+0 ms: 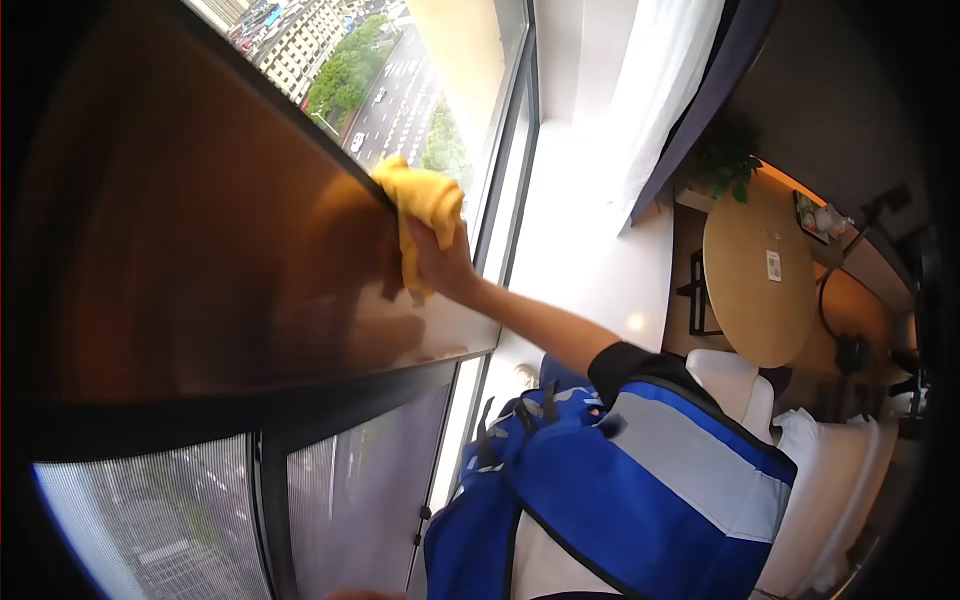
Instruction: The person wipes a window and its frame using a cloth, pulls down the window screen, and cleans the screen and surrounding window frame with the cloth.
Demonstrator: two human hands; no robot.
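My right hand (445,262) is closed around a bunched yellow cloth (422,195). The cloth lies against the edge where the dark glossy panel (220,230) meets the window glass (420,90); part of it hangs below my fingers. My right arm reaches across from a short black sleeve. A small strip of skin at the bottom edge looks like part of my left hand (365,594); its fingers are out of sight. On my body is a blue and grey vest (620,480), with a blue strapped pouch (525,430) beside it.
Black frames (270,510) hold lower panes with a fine mesh look. A white curtain (670,80) and a dark drape hang past the window. A wooden oval table (755,270), a plant (730,165) and white seats (830,480) stand to the right. A road shows outside, far below.
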